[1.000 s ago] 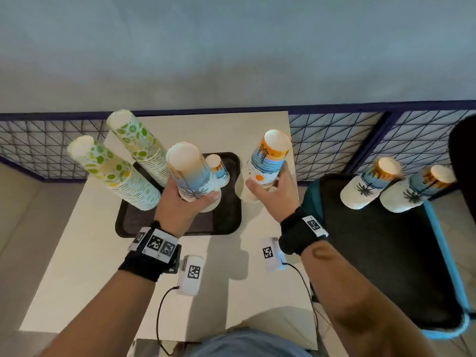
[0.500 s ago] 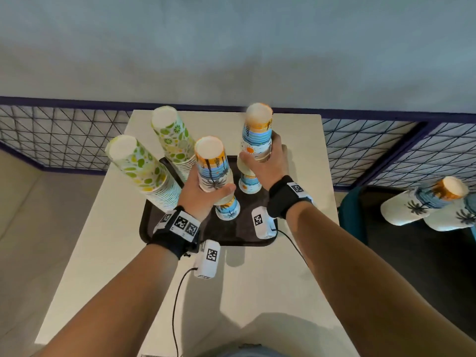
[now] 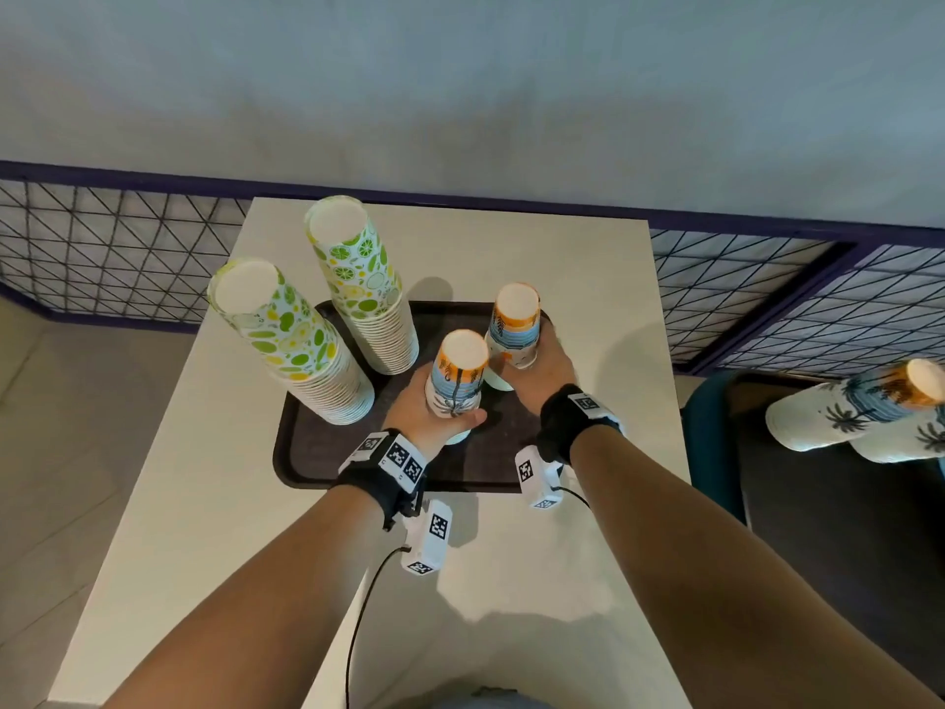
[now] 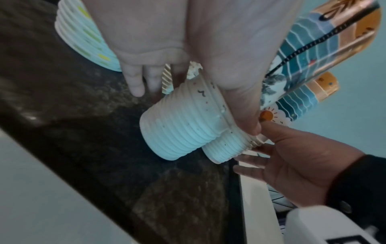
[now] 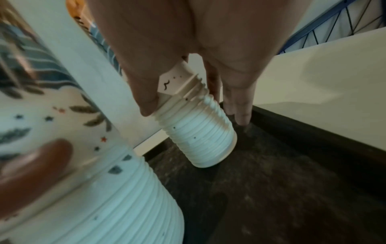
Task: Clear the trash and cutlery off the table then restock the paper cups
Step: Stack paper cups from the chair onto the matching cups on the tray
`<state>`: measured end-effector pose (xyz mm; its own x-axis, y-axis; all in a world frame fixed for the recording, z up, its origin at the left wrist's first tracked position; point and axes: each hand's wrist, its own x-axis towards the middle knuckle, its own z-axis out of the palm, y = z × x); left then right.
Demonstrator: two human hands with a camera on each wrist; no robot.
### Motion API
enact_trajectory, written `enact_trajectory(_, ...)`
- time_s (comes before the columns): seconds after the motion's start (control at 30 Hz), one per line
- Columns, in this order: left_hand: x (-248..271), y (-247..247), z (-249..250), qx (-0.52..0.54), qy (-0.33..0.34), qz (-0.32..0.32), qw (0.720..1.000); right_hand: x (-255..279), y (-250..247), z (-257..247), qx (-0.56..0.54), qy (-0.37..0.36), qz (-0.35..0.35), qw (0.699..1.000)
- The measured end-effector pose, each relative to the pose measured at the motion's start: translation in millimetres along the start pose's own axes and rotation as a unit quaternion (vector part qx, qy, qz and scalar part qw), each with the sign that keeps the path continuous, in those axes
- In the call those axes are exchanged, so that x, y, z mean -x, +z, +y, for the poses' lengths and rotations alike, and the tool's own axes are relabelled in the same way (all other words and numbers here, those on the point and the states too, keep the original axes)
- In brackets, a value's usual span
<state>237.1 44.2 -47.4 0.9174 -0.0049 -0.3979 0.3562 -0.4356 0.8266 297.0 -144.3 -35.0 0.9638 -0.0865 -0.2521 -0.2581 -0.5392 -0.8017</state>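
Note:
Two stacks of beach-print paper cups stand upside down on the dark tray (image 3: pixel 327 463). My left hand (image 3: pixel 429 417) grips the nearer stack (image 3: pixel 457 376) low on its side, thumb on the right; its ribbed rims (image 4: pixel 179 128) reach down to the tray. My right hand (image 3: pixel 542 365) grips the farther stack (image 3: pixel 516 319) from the right, and that stack's base (image 5: pixel 198 135) sits at the tray floor near the right rim. The two stacks almost touch.
Two taller lime-print cup stacks (image 3: pixel 286 330) (image 3: pixel 363 278) fill the tray's left half. The white table (image 3: pixel 511 580) is bare in front of the tray. Two more beach-print stacks (image 3: pixel 844 406) lie on the black chair (image 3: pixel 844 555) to the right. A wire fence runs behind.
Both hands have carried their cup stacks forward and down onto the tray; the right one came in from beyond the table's right edge. The stacks now stand upright and close together.

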Motion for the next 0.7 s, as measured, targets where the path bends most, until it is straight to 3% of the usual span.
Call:
enact_trajectory(0.17, -2, -2, -13, -0.036, -0.084, -0.006, 0.996, 1, 0, -1, 0.014, 0.028, -0.022, 0.999)
enact_trajectory(0.3, -2, -2, -28, 0.006, -0.111, -0.006, 0.994, 4, -11, 1, 0.005, 0.022, -0.038, 0.999)
enact_trajectory(0.5, 40, 8, -12, -0.049, -0.233, 0.024, 0.971, 24, -47, 16, -0.025, 0.03, -0.039, 0.998)
enact_trajectory(0.57, 56, 16, -8, -0.073, -0.232, -0.008, 0.97, 34, -62, 26, -0.054, 0.032, -0.033, 0.997)
enact_trajectory(0.7, 94, 52, 17, -0.104, -0.15, -0.096, 0.978, 61, -102, 60, -0.123, 0.018, 0.0, 0.992)
